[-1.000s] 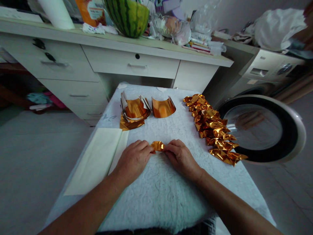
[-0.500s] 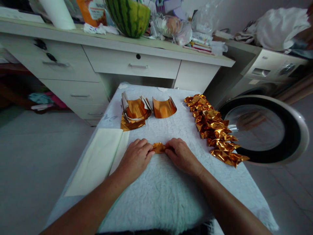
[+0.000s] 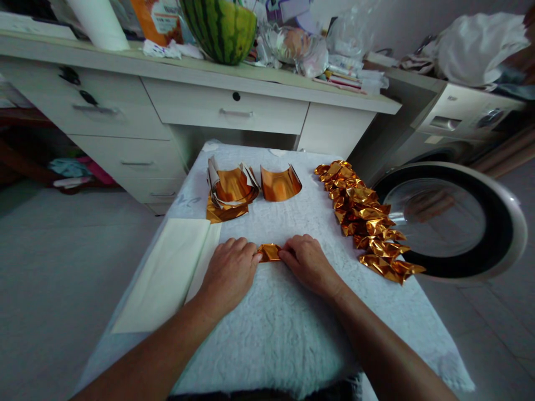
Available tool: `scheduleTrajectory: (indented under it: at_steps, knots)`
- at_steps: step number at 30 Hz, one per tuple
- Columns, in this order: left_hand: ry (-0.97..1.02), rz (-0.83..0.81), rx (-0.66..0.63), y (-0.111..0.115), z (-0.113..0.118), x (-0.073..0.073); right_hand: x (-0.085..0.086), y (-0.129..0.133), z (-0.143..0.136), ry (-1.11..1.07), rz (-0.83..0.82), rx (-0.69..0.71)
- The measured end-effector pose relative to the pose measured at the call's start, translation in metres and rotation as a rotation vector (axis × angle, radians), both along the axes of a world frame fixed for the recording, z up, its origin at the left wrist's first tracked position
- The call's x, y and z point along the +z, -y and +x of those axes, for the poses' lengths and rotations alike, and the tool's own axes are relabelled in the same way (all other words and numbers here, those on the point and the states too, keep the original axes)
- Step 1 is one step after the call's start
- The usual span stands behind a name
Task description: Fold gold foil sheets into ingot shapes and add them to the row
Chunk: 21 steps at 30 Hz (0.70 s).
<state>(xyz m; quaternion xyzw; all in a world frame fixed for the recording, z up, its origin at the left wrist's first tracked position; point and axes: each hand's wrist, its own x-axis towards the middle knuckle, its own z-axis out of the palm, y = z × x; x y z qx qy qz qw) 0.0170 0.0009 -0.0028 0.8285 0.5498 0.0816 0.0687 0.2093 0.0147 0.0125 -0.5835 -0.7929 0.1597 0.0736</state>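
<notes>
A small folded piece of gold foil paper (image 3: pixel 270 252) lies low over the cloth-covered table, between my two hands. My left hand (image 3: pixel 234 267) pinches its left end, fingers curled. At its right end my right hand (image 3: pixel 308 260) grips with thumb and fingers closed. The ends of the foil are hidden under the fingers. Beyond the hands stand a curled stack of gold foil sheets (image 3: pixel 234 186) and a single curved gold sheet (image 3: pixel 281 185). Along the right side runs a row of several crumpled, folded gold foil pieces (image 3: pixel 363 214).
Pale paper sheets (image 3: pixel 167 267) lie at the table's left edge. The table (image 3: pixel 267 334) bears a light blue cloth. Behind it is a white desk (image 3: pixel 251 114) with a cut watermelon (image 3: pixel 221 28) on top. An open washing machine door (image 3: pixel 451 220) stands close on the right.
My left hand has shifted slightly left, and a little more of the foil's flat face shows between the hands. The right hand has barely moved. Both keep hold of the piece.
</notes>
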Motion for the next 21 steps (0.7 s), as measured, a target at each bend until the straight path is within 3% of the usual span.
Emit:
scheduleTrajectory:
  at_steps: [10, 21]
  knots:
    - [-0.062, -0.016, 0.072, 0.001, 0.0027, 0.0031, 0.0031, -0.0022, -0.0039, 0.1, -0.006, -0.026]
    - [-0.09, -0.023, 0.069, 0.0019, 0.0023, 0.0052, 0.0022, -0.0026, -0.0044, 0.105, 0.006, -0.063]
